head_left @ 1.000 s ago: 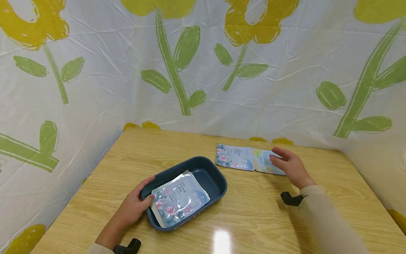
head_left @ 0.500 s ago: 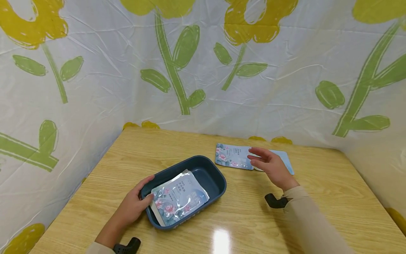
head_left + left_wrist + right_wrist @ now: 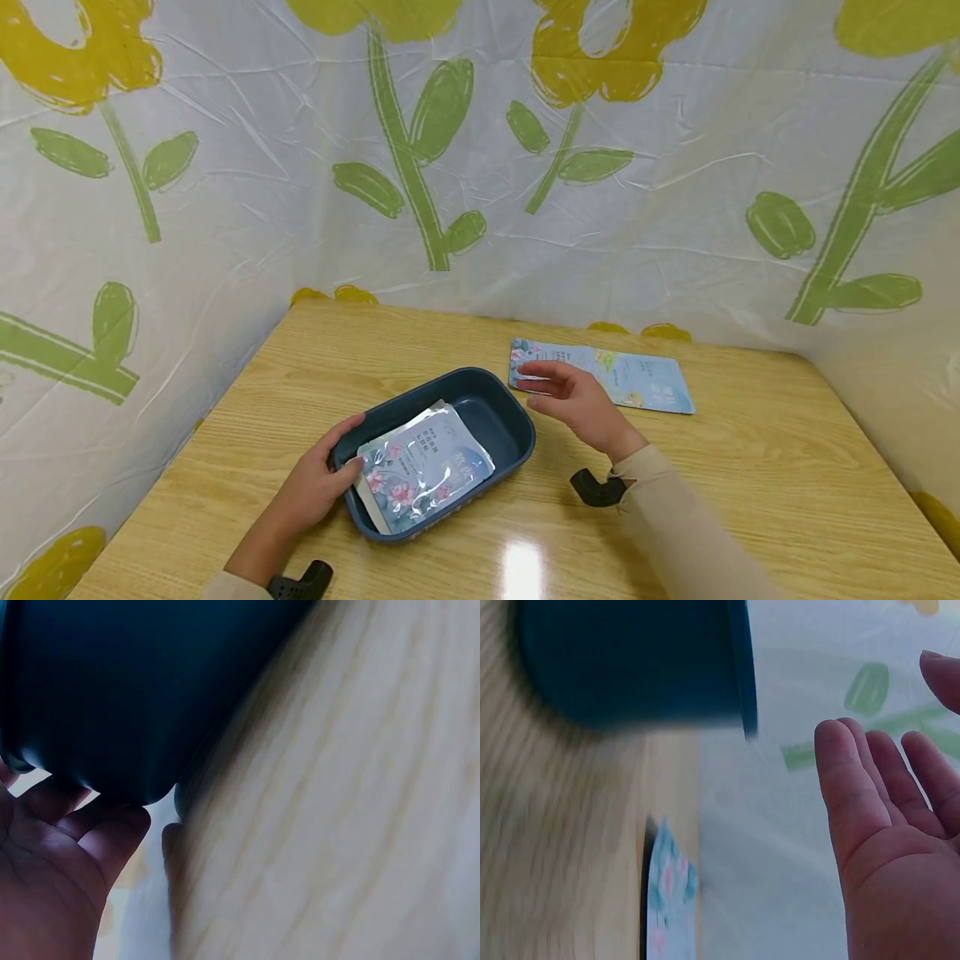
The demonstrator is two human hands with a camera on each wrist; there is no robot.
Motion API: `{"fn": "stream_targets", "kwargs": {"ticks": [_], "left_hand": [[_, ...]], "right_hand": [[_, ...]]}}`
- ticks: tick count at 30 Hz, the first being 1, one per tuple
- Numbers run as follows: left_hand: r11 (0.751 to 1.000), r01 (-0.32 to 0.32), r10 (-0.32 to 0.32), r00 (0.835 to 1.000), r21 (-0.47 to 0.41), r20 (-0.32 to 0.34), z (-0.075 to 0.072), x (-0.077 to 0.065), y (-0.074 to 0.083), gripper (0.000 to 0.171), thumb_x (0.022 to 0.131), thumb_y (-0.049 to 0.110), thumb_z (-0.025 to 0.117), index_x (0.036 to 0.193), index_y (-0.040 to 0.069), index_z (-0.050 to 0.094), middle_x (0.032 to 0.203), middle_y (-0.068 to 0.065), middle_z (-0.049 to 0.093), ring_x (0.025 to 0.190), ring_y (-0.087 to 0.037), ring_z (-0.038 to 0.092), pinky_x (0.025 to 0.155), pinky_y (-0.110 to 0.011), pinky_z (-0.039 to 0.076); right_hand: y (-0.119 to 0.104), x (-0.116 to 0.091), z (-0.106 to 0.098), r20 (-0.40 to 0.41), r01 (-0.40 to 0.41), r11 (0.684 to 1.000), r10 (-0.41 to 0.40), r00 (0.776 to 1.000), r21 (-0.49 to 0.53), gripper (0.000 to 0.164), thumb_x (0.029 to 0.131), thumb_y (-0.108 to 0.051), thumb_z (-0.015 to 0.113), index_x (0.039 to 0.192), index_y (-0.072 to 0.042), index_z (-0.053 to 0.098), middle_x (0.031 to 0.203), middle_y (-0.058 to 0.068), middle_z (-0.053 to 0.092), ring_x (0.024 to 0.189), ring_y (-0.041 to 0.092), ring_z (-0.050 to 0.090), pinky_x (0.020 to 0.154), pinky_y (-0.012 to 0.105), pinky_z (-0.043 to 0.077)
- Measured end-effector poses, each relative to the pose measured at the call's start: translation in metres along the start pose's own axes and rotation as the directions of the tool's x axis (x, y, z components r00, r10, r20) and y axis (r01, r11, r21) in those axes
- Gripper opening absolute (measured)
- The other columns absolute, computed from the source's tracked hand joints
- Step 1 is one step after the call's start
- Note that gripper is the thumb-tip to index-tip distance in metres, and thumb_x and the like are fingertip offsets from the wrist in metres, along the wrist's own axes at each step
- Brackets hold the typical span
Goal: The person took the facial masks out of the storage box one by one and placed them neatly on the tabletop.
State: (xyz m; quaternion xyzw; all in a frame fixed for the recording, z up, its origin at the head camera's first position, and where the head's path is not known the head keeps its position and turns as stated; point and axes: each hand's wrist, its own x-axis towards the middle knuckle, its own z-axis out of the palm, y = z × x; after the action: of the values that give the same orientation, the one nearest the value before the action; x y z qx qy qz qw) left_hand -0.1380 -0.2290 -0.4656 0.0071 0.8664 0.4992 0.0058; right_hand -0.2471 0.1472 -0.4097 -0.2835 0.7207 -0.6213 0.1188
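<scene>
A dark blue rectangular plastic bin (image 3: 513,462) sits at an angle on the table, and my left hand (image 3: 322,473) grips its left end, thumb over the rim and fingers along the outer wall. Inside lie shiny sachets, the top one a pale blue face mask packet (image 3: 427,471) with pink flowers. My right hand (image 3: 581,404) is in the air just right of the bin, fingers fairly straight and holding nothing. It partly covers a flowered packet (image 3: 525,350). Beside that lies a light blue packet (image 3: 652,383) with yellow print. In the right wrist view the palm (image 3: 900,877) is bare.
The wooden table (image 3: 765,467) runs back to a white cloth backdrop (image 3: 660,233) printed with yellow flowers and green stems. The cloth also rises along both sides. Black camera mounts (image 3: 600,489) sit on both wrists.
My right hand has moved left, from over the yellow-printed packet to over the flowered one, close to the bin. That packet pair, the bin and my left hand stay in place.
</scene>
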Motion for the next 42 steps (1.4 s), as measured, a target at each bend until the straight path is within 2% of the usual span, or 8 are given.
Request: {"fn": "stream_targets", "kwargs": {"ticks": [6,12,20,24,29,42], "left_hand": [[1.000,-0.013,0.013,1.000,-0.016,-0.003,0.001,0.001,-0.001,0.060,0.095,0.014,0.061,0.152,0.015,0.041,0.157,-0.018,0.036,0.144,-0.040,0.031,0.114,-0.058,0.024],[0.999,-0.012,0.011,1.000,-0.043,-0.007,0.002,0.001,-0.004,0.060,0.095,0.012,0.061,0.152,0.017,0.042,0.156,-0.017,0.037,0.144,-0.038,0.032,0.115,-0.057,0.024],[0.999,-0.019,0.019,1.000,-0.042,-0.005,0.002,0.001,-0.004,0.060,0.095,0.012,0.061,0.152,0.015,0.042,0.156,-0.017,0.037,0.143,-0.039,0.033,0.114,-0.058,0.024],[0.999,-0.017,0.017,1.000,-0.032,-0.007,0.002,0.001,-0.005,0.060,0.095,0.013,0.061,0.152,0.016,0.042,0.156,-0.017,0.037,0.143,-0.039,0.033,0.114,-0.058,0.024],[0.999,-0.024,0.023,1.000,-0.033,-0.010,0.002,0.001,-0.005,0.060,0.095,0.013,0.062,0.151,0.015,0.042,0.156,-0.017,0.037,0.143,-0.039,0.033,0.114,-0.058,0.024],[0.999,-0.007,0.007,1.000,-0.046,0.001,0.002,0.001,-0.004,0.059,0.096,0.014,0.060,0.152,0.016,0.041,0.156,-0.016,0.037,0.143,-0.037,0.033,0.115,-0.057,0.023]], "right_hand": [[-0.001,0.013,0.023,0.077,-0.023,1.000,0.022,0.997,0.008,0.047,0.095,-0.004,0.065,0.138,0.008,0.050,0.142,0.032,0.047,0.127,0.042,0.053,0.095,0.032,0.052],[-0.004,0.026,0.040,0.161,-0.048,0.997,0.058,0.985,-0.062,0.050,0.093,-0.008,0.068,0.138,0.008,0.051,0.140,0.024,0.052,0.125,0.041,0.055,0.094,0.035,0.052],[-0.003,0.040,0.058,0.236,-0.109,0.984,0.140,0.962,-0.142,0.051,0.092,-0.008,0.068,0.138,0.007,0.051,0.140,0.025,0.052,0.125,0.037,0.056,0.098,0.037,0.050],[-0.002,0.045,0.065,0.244,-0.145,0.972,0.188,0.951,-0.187,0.050,0.092,-0.011,0.069,0.137,0.005,0.053,0.139,0.020,0.054,0.126,0.034,0.056,0.098,0.037,0.050],[0.003,0.050,0.070,0.223,-0.168,0.956,0.223,0.949,-0.242,0.048,0.090,-0.013,0.072,0.133,0.004,0.057,0.134,0.017,0.058,0.122,0.032,0.059,0.097,0.039,0.051],[0.010,0.056,0.077,0.171,-0.184,0.931,0.247,0.954,-0.317,0.048,0.086,-0.010,0.075,0.129,0.003,0.060,0.128,0.014,0.062,0.117,0.031,0.061,0.094,0.038,0.053]]}}
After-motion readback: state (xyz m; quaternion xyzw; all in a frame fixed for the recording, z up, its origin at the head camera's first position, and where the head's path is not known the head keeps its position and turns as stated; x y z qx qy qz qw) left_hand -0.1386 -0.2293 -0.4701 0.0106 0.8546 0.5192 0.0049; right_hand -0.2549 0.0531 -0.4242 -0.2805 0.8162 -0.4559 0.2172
